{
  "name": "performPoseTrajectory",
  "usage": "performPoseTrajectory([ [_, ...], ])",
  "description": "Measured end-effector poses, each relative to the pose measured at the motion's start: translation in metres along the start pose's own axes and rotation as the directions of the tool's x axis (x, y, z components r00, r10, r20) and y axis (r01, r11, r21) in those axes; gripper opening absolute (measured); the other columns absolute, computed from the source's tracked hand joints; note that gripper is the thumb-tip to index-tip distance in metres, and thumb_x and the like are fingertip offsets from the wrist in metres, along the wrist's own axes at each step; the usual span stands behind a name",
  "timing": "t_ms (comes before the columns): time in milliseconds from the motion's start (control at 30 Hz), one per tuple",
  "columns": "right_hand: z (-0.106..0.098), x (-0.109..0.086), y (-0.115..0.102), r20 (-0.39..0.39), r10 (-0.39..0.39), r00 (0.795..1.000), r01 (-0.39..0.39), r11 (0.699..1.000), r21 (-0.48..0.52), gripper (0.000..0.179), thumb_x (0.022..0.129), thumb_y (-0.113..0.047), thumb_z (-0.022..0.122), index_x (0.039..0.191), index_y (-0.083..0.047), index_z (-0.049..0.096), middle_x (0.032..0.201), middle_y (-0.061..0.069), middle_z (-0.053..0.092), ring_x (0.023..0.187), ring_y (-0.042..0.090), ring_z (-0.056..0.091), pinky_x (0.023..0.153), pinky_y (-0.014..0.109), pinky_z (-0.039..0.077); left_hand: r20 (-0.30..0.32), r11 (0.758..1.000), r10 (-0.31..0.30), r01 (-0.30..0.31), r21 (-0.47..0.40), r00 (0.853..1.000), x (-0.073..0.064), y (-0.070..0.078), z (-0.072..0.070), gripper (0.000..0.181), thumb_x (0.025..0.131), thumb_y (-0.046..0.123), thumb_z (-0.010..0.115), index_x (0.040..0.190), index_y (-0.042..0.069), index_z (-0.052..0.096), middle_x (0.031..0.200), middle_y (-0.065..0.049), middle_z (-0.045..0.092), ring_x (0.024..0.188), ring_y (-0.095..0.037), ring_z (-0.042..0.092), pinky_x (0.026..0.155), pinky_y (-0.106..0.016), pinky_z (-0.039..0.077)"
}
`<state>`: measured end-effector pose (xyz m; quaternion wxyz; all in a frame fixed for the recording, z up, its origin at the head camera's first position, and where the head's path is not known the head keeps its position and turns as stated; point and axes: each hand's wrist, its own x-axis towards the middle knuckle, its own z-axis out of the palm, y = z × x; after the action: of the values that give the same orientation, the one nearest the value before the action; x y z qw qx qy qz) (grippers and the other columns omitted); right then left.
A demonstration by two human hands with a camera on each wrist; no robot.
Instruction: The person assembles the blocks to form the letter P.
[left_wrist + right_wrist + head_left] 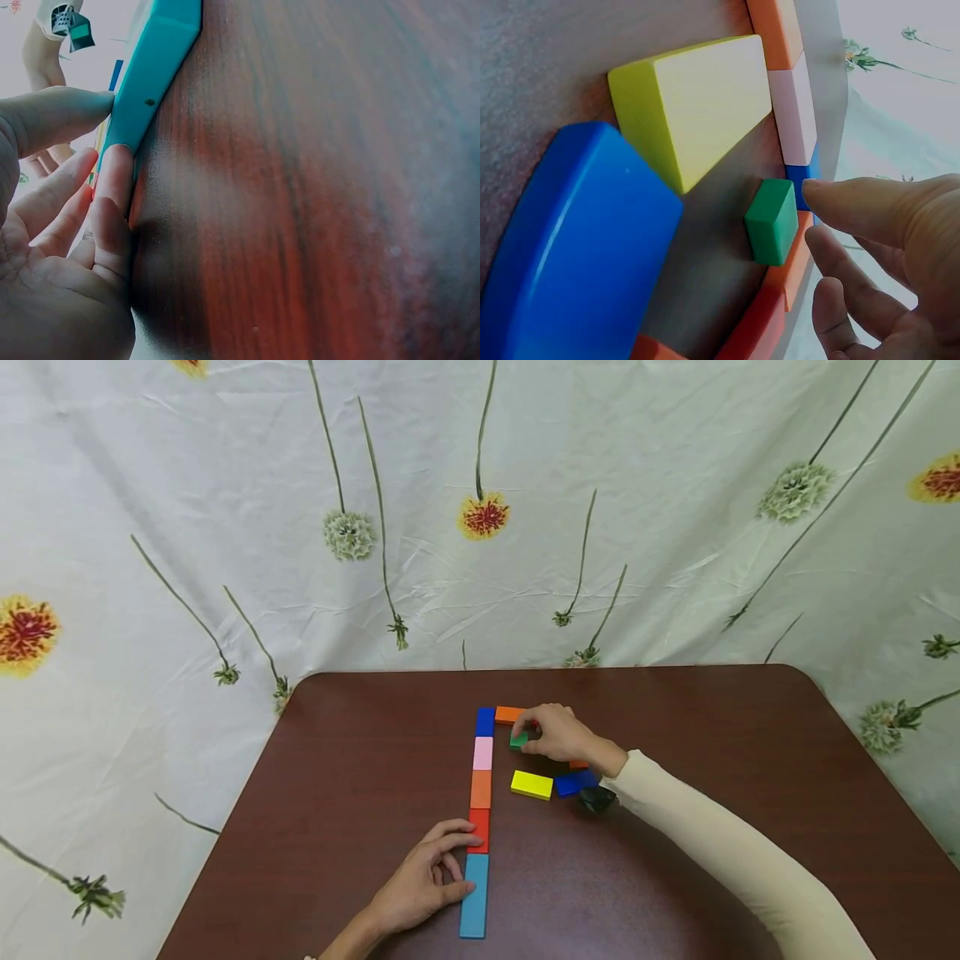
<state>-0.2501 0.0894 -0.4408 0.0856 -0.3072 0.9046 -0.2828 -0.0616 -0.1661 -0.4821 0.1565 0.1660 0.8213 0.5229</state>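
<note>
Flat coloured blocks form a straight column on the table: a light blue block [473,906] nearest, then red [480,831], orange [481,789], pink [483,753] and blue [485,722]. My left hand [422,881] lies along the column's left side, its thumb at the light blue block and its fingertips at the red one. Over a small green block [772,221] hovers my right hand [557,732], thumb and fingers spread. In the right wrist view a gap shows between those fingers and the green block. An orange block [509,715] extends rightward from the column's far end.
Right of the column lie a yellow block [532,785] and a dark blue block [575,783]. Another red block [757,326] adjoins the far orange one, partly hidden by my right hand in the head view. A flowered cloth [420,510] hangs behind the brown table [360,760].
</note>
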Motion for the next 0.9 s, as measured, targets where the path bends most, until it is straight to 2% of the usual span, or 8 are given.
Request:
performPoseTrajectory([
  [267,0.008,0.006,0.002,-0.008,0.029,1.000,-0.029,1.000,-0.011,0.011,0.087,-0.013,0.078,0.097,-0.014,0.074,0.102,0.003,0.072,0.092,0.022,0.059,0.079,0.040,0.031,0.001,1.000,0.001,-0.001,-0.006,1.000,0.000,0.000,0.000,0.046,0.087,0.012,0.077,0.131,0.007,0.062,0.147,-0.010,0.043,0.075,-0.005,0.057,0.057,-0.019,0.047],
  [467,0.011,0.005,0.002,-0.009,0.063,0.998,-0.064,0.996,-0.061,0.011,0.087,-0.014,0.077,0.098,-0.016,0.074,0.107,0.002,0.072,0.094,0.020,0.059,0.076,0.037,0.032,-0.001,1.000,-0.002,0.002,-0.011,1.000,0.000,0.000,0.000,0.046,0.087,0.011,0.077,0.131,0.007,0.062,0.147,-0.010,0.043,0.075,-0.005,0.057,0.057,-0.018,0.046],
  [700,0.014,0.005,0.003,-0.040,0.090,0.995,-0.094,0.989,-0.113,0.012,0.086,-0.014,0.078,0.097,-0.016,0.074,0.105,0.003,0.072,0.091,0.020,0.060,0.072,0.034,0.032,0.006,1.000,-0.009,0.009,-0.022,1.000,0.000,0.001,0.000,0.046,0.087,0.011,0.077,0.131,0.007,0.062,0.148,-0.010,0.042,0.075,-0.006,0.057,0.058,-0.018,0.046],
  [900,0.016,0.004,0.003,-0.056,0.077,0.995,-0.083,0.990,-0.115,0.010,0.085,-0.019,0.079,0.094,-0.017,0.074,0.104,0.002,0.073,0.091,0.020,0.060,0.075,0.036,0.035,0.006,1.000,-0.007,0.007,-0.021,1.000,0.000,0.000,0.000,0.046,0.087,0.012,0.077,0.131,0.007,0.062,0.147,-0.010,0.043,0.075,-0.006,0.057,0.058,-0.018,0.046],
])
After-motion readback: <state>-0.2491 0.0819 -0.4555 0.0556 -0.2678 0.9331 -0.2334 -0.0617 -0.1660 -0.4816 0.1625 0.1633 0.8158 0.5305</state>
